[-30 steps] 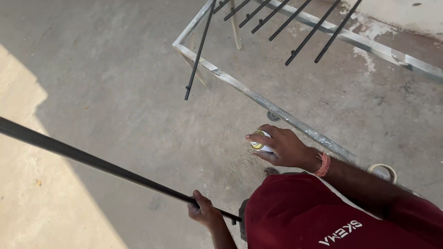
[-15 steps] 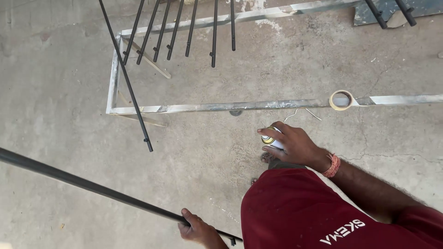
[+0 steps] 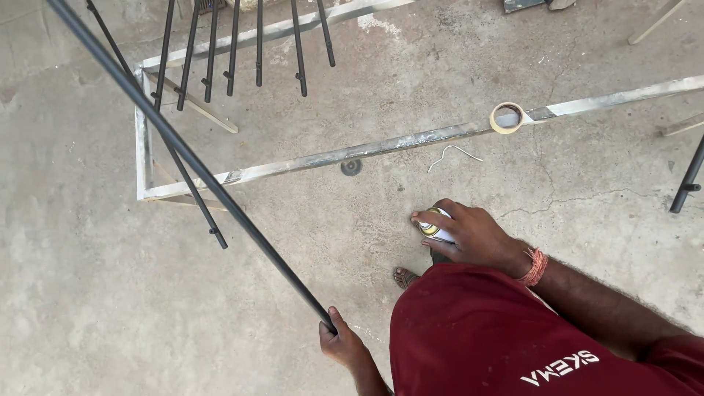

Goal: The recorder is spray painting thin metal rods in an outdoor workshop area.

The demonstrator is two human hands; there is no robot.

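The left hand [image 3: 341,343] grips the low end of a long black rod [image 3: 187,158] running up toward ten o'clock, the right hand [image 3: 469,235] wraps a spray can [image 3: 434,226], while several rods [image 3: 242,44] at twelve o'clock, seemingly already black, rest on the frame [image 3: 323,156].

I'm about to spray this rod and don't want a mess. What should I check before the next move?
1. Left hand grips the long black rod at its near end: ok.
2. Right hand holds the spray can: ok.
3. Nozzle aimed at the rod: cannot tell.
4. Foot out of the spray path: cannot tell.
5. Rod clear of the metal frame and hanging rods: not ok, it crosses them.
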